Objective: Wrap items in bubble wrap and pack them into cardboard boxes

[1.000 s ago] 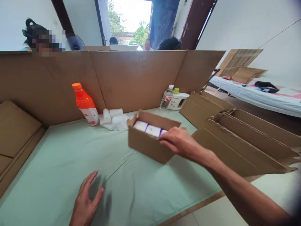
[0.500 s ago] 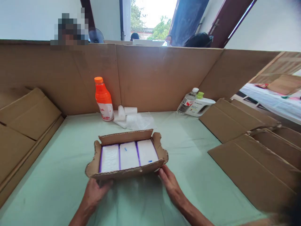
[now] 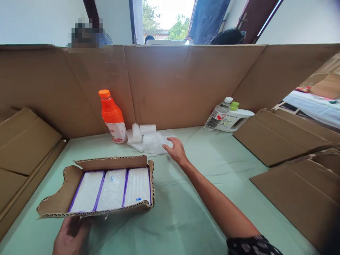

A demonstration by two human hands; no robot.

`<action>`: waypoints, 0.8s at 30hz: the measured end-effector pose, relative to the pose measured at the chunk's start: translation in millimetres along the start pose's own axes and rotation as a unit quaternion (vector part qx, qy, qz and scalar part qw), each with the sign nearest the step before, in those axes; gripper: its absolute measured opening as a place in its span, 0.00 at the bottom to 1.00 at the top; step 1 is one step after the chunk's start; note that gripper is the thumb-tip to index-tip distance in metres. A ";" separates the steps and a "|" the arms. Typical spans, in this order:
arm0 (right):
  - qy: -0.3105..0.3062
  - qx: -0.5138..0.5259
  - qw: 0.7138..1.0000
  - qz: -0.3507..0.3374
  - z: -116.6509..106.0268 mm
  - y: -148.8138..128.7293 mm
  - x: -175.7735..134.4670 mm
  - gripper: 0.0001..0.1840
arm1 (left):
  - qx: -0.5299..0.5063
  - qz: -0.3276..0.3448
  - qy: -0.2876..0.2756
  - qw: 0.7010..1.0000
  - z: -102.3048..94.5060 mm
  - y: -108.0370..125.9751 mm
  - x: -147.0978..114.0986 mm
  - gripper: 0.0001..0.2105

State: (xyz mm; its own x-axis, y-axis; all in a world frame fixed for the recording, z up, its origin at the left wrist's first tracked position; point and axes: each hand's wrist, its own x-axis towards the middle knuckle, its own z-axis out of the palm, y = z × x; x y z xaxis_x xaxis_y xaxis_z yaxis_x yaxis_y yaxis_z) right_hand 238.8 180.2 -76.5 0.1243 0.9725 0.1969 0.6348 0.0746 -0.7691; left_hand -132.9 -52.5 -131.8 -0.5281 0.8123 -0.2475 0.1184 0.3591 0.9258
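A shallow cardboard tray (image 3: 71,182) with torn edges holds three white packs (image 3: 113,189) with purple sides, lying side by side. My left hand (image 3: 70,235) grips the tray's near left side from below; part of its fingers is hidden under the cardboard. Farther back, my right hand (image 3: 175,149) hovers at the right edge of the clear bubble wrap (image 3: 156,141), fingers apart and nothing in them. Whether it touches the wrap I cannot tell. White rolled pieces (image 3: 147,129) lie on the wrap's far side.
An orange bottle (image 3: 113,118) stands left of the wrap. At the back right are a clear water bottle (image 3: 218,115) and a white jug (image 3: 236,119) with a green cap. Folded cardboard lies left (image 3: 29,138) and right (image 3: 297,189). A tall cardboard wall (image 3: 196,85) closes the back.
My right hand has let go of the tray and moved forward to the bubble wrap. The tray has shifted left and nearer, with my left hand still on it.
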 end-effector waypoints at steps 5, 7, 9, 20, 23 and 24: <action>0.019 -0.002 0.999 0.026 34.1 -9.1 69.1 0.16 | -0.007 -0.019 0.005 1.000 5.2 0.0 -5.8 0.27; 0.025 0.016 1.000 0.005 29.9 -17.6 77.5 0.11 | -0.008 -0.018 0.009 1.000 5.8 3.2 -6.3 0.26; 0.045 0.027 0.998 -0.020 6.7 -25.3 77.3 0.09 | -0.008 -0.020 0.012 1.000 6.3 6.5 -7.6 0.26; 0.051 -0.077 0.979 -0.184 -90.9 47.0 -126.9 0.11 | -0.071 -0.012 -0.003 0.997 11.0 19.2 -13.6 0.31; -0.007 -0.149 0.983 -0.107 -95.1 73.8 -190.2 0.12 | -0.065 0.006 -0.017 0.998 5.4 18.9 -12.5 0.30; 0.004 -0.151 0.985 -0.088 -99.2 74.0 -202.8 0.12 | -0.064 0.018 -0.022 0.998 3.5 18.7 -12.3 0.30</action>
State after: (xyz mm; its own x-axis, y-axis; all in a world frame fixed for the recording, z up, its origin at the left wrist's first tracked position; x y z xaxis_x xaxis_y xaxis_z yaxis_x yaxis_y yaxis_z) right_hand 336.1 -33.3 -113.0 -0.0024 0.9489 0.3157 0.8446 0.1710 -0.5074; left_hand -121.2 -54.2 -112.5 -0.4873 0.8440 -0.2238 0.0259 0.2702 0.9625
